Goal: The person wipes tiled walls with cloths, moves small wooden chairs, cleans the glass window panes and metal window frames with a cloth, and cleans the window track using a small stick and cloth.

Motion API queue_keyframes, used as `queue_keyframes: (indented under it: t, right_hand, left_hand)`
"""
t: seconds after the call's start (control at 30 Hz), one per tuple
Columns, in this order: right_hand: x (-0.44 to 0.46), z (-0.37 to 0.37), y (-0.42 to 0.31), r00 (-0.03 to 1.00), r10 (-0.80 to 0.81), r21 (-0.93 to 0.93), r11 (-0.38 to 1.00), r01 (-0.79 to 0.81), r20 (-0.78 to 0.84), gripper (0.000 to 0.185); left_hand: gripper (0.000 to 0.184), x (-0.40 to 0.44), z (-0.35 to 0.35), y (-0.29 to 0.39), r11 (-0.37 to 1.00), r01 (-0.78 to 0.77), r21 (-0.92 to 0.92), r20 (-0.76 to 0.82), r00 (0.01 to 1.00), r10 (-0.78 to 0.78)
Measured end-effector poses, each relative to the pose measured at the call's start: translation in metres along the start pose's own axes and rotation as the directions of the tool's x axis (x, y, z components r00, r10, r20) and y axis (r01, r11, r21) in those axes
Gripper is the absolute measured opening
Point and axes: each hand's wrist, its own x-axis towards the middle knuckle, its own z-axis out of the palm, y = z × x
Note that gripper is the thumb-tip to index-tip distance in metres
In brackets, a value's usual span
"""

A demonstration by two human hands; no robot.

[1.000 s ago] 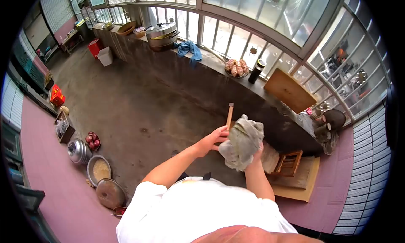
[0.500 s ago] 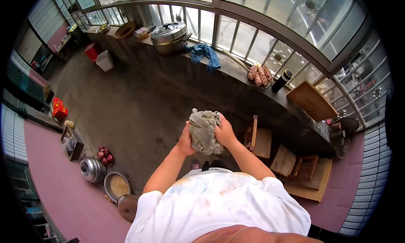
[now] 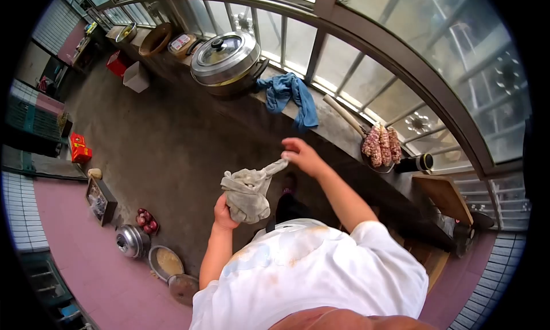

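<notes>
A crumpled grey-green cloth (image 3: 247, 198) hangs in front of my body, above the dark floor. My left hand (image 3: 225, 211) grips its lower left side. With finger and thumb, my right hand (image 3: 301, 156) pinches a corner that is pulled out to the upper right. Beyond my right hand, a blue cloth (image 3: 291, 96) drapes over the ledge edge, beside a large lidded steel pot (image 3: 226, 61).
Along the window ledge (image 3: 335, 129) lie corn cobs (image 3: 381, 145) on a plate, a black flask (image 3: 415, 162) and a wooden board (image 3: 444, 198). On the left are red onions (image 3: 146, 221), a metal pot (image 3: 132, 241) and a basin (image 3: 166, 262).
The view has moved nearer the ledge and steel pot. Both hands were around the bunched cloth; my right hand has moved away up and right, drawing out a corner.
</notes>
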Motion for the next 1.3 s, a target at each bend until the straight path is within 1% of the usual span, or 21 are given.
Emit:
queue_keyframes:
  t: [0.07, 0.13, 0.2, 0.27, 0.3, 0.33, 0.4, 0.43, 0.47, 0.53, 0.57, 0.6, 0.67, 0.73, 0.8, 0.93, 1.03, 1.07, 1.2, 1.27, 1.3]
  right_hand:
    - [0.068, -0.036, 0.018, 0.963, -0.254, -0.386, 0.901, 0.201, -0.093, 0.043]
    - [0.154, -0.076, 0.022, 0.963, -0.221, -0.573, 0.814, 0.095, -0.155, 0.038]
    - [0.198, -0.084, 0.035, 0.930, -0.201, -0.623, 0.781, -0.037, -0.308, 0.032]
    - [0.234, -0.086, 0.057, 0.877, -0.287, -0.764, 0.633, -0.128, -0.385, 0.031]
    - [0.244, -0.091, 0.064, 0.912, -0.208, -0.784, 0.597, -0.168, -0.354, 0.033]
    - [0.248, -0.093, 0.061, 0.911, -0.198, -0.777, 0.604, -0.177, -0.362, 0.033]
    - [0.248, -0.093, 0.050, 0.937, 0.104, -0.679, 0.663, -0.315, -0.333, 0.036]
    - [0.245, -0.094, 0.054, 0.941, 0.047, -0.632, 0.729, -0.262, -0.335, 0.036]
    - [0.232, -0.091, 0.042, 0.935, 0.060, -0.629, 0.725, -0.281, -0.348, 0.036]
    - [0.197, -0.086, 0.008, 0.939, 0.049, -0.299, 0.941, -0.158, -0.340, 0.030]
    - [0.177, -0.082, 0.001, 0.918, 0.104, -0.109, 0.981, -0.157, -0.384, 0.024]
    - [0.153, -0.080, -0.004, 0.894, 0.168, 0.082, 0.986, -0.147, -0.416, 0.019]
    - [0.100, -0.074, -0.014, 0.859, 0.177, 0.314, 0.949, -0.020, -0.481, 0.011]
    - [0.049, -0.064, -0.030, 0.847, 0.194, 0.545, 0.828, 0.130, -0.495, 0.008]
    - [0.007, -0.046, -0.050, 0.817, 0.195, 0.666, 0.693, 0.278, -0.543, 0.008]
    - [-0.053, -0.013, -0.092, 0.727, 0.064, 0.593, 0.631, 0.501, -0.683, 0.012]
    - [-0.086, -0.004, -0.093, 0.653, 0.034, 0.527, 0.622, 0.579, -0.757, 0.015]
    - [-0.098, 0.003, -0.099, 0.621, -0.005, 0.484, 0.621, 0.616, -0.784, 0.017]
    - [-0.146, 0.018, -0.097, 0.462, 0.001, 0.351, 0.652, 0.672, -0.887, 0.029]
    - [-0.158, 0.020, -0.095, 0.440, -0.019, 0.322, 0.653, 0.685, -0.898, 0.032]
    - [-0.166, 0.018, -0.090, 0.442, -0.024, 0.325, 0.643, 0.694, -0.897, 0.031]
  left_hand:
    - [0.051, 0.016, -0.013, 0.007, 0.999, -0.021, -0.039, -0.043, 0.999, 0.019]
    - [0.054, 0.032, -0.009, 0.010, 0.993, -0.075, -0.091, -0.074, 0.995, 0.069]
    - [0.056, 0.040, -0.013, 0.012, 0.996, -0.061, -0.072, -0.163, 0.985, 0.048]
    - [0.054, 0.050, -0.011, 0.020, 0.996, -0.074, -0.057, -0.256, 0.965, 0.057]
    - [0.054, 0.053, -0.015, 0.023, 0.997, -0.065, -0.053, -0.262, 0.964, 0.049]
    - [0.053, 0.055, -0.024, 0.026, 0.997, -0.052, -0.063, -0.317, 0.948, 0.029]
    - [0.052, 0.065, -0.040, 0.036, 0.997, -0.021, -0.074, -0.375, 0.927, -0.009]
    - [0.051, 0.070, -0.048, 0.043, 0.998, 0.029, -0.060, -0.356, 0.933, -0.049]
    - [0.050, 0.076, -0.055, 0.048, 0.996, 0.078, -0.047, -0.334, 0.938, -0.090]
    - [0.049, 0.100, -0.065, 0.064, 0.986, 0.145, -0.082, -0.296, 0.941, -0.163]
    - [0.048, 0.114, -0.066, 0.071, 0.978, 0.201, -0.049, -0.264, 0.942, -0.207]
    - [0.048, 0.127, -0.066, 0.076, 0.966, 0.259, -0.019, -0.235, 0.938, -0.256]
    - [0.047, 0.157, -0.065, 0.085, 0.934, 0.355, 0.049, -0.159, 0.926, -0.344]
    - [0.046, 0.193, -0.053, 0.093, 0.897, 0.431, 0.103, -0.058, 0.903, -0.427]
    - [0.041, 0.231, -0.039, 0.090, 0.860, 0.472, 0.194, -0.047, 0.880, -0.473]
    - [0.032, 0.298, 0.010, 0.069, 0.797, 0.403, 0.450, 0.103, 0.863, -0.495]
    - [0.036, 0.321, 0.032, 0.055, 0.764, 0.424, 0.486, 0.098, 0.842, -0.530]
    - [0.029, 0.333, 0.038, 0.050, 0.764, 0.466, 0.447, 0.125, 0.813, -0.569]
    - [0.033, 0.368, 0.054, 0.021, 0.728, 0.547, 0.414, 0.070, 0.778, -0.624]
    - [0.035, 0.391, 0.043, -0.001, 0.727, 0.509, 0.461, 0.019, 0.813, -0.582]
    - [0.044, 0.406, 0.030, -0.013, 0.704, 0.485, 0.519, -0.040, 0.837, -0.546]
